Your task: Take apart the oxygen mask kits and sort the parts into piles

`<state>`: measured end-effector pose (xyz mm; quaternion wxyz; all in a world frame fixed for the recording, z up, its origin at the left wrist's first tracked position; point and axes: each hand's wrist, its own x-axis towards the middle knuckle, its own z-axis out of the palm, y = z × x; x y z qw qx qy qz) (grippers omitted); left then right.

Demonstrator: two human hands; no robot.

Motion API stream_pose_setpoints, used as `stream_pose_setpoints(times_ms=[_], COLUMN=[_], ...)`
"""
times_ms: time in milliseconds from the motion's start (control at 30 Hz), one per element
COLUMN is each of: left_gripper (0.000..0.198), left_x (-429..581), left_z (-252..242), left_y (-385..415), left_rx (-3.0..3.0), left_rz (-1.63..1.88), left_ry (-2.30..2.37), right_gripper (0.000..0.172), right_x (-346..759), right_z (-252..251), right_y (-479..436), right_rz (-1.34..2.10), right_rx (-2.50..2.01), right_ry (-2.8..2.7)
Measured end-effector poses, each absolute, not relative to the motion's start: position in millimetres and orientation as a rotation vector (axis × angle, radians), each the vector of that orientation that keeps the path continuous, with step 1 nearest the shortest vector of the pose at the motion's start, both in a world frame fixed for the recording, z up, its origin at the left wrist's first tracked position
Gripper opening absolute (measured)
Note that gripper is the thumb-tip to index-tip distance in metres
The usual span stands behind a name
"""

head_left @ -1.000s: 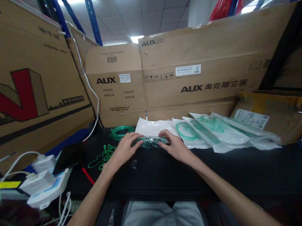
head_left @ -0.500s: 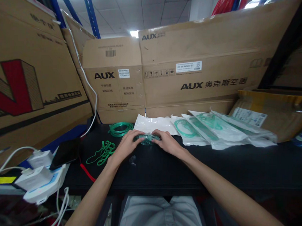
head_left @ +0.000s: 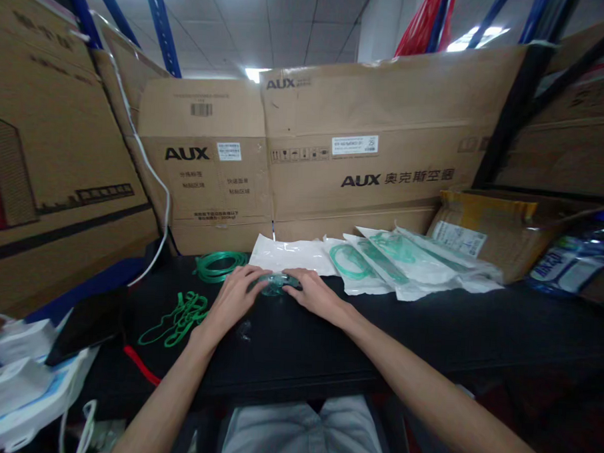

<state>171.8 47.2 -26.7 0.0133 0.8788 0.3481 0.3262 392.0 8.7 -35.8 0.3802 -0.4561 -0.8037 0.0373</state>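
Observation:
Between my two hands sits a clear green plastic mask [head_left: 275, 285], low over the black table; its outline is partly covered by fingers. My left hand [head_left: 242, 291] grips its left side, thumb and fingers bent around the edge. On the opposite side, my right hand [head_left: 313, 292] pinches it the same way. Just behind lies a flat white pouch [head_left: 293, 254]. A coil of green tubing [head_left: 220, 266] rests to the left of the pouch, and a tangle of green elastic straps [head_left: 180, 318] is nearer my left forearm. A small clear plastic piece [head_left: 245, 329] lies in front of the mask.
Several white pouches with green tubing [head_left: 380, 260] overlap on the right, before a taped carton [head_left: 476, 231] and a blue bottle [head_left: 575, 255]. Large cardboard panels [head_left: 355, 162] stand at the back. A phone [head_left: 87, 324] and a power strip [head_left: 34, 392] are at left.
The camera view has turned slightly to the right, so everything sits further left, and the blue bottle shows more fully. Both hands stay on the mask in nearly the same pose.

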Motion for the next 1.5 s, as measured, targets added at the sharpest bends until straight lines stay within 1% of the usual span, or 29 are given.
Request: stream_pose_setpoints(times_ms=[100,200,300,400,500,633,733,833,933,1033,1167,1233,1333,1400,1500], left_gripper=[0.032,0.035,0.031,0.027,0.026,0.027,0.026,0.026,0.027,0.028,0.028,0.028,0.031,0.042,0.074], left_x=[170.8,169.6,169.0,170.7,173.8,175.6,174.6,173.5,172.3,173.9,194.3,214.7,250.6,271.5,289.8], left_z=[-28.6,-27.9,-26.5,-26.0,-26.3,-25.6,-24.6,-23.1,-19.1,-10.7,5.6,13.5,22.2,26.1,31.2], left_y=[48.1,46.9,45.9,45.4,44.2,42.7,42.2,41.0,38.5,33.1,15.9,2.9,-16.3,-25.5,-30.5], left_rx=[2.726,2.690,2.651,2.625,2.605,2.576,2.555,2.532,2.499,2.450,2.377,2.253,1.981,1.764,1.353], left_rz=[1.072,1.161,1.247,1.296,1.321,1.351,1.367,1.387,1.427,1.486,1.531,1.499,1.334,1.183,1.016], left_ry=[1.122,1.178,1.217,1.216,1.195,1.179,1.180,1.180,1.173,1.162,1.102,0.981,0.723,0.599,0.474], right_gripper=[0.044,0.037,0.033,0.039,0.040,0.029,0.021,0.022,0.021,0.018,0.027,0.029,0.026,0.025,0.022], right_x=[396.7,426.5,485.9,556.9,614.7,655.1,667.7,675.8,682.3,683.6,665.3,644.6,602.0,569.7,522.3], right_z=[-26.5,-2.6,24.3,39.1,36.7,20.7,14.3,21.0,42.7,75.1,118.1,133.8,145.7,144.8,130.6], right_y=[12.8,14.8,8.5,-7.4,-24.1,-29.4,-21.9,-14.6,-13.8,-19.8,-33.6,-40.3,-48.1,-52.2,-56.7], right_rz=[-0.015,-0.167,-0.338,-0.504,-0.614,-0.657,-0.653,-0.649,-0.664,-0.701,-0.758,-0.764,-0.711,-0.662,-0.626], right_rx=[-1.190,-1.276,-1.433,-1.670,-1.960,-2.276,-2.424,-2.495,-2.486,-2.404,-2.157,-1.993,-1.742,-1.616,-1.453], right_ry=[-1.981,-1.866,-1.755,-1.633,-1.530,-1.471,-1.445,-1.417,-1.393,-1.360,-1.395,-1.437,-1.563,-1.624,-1.707])
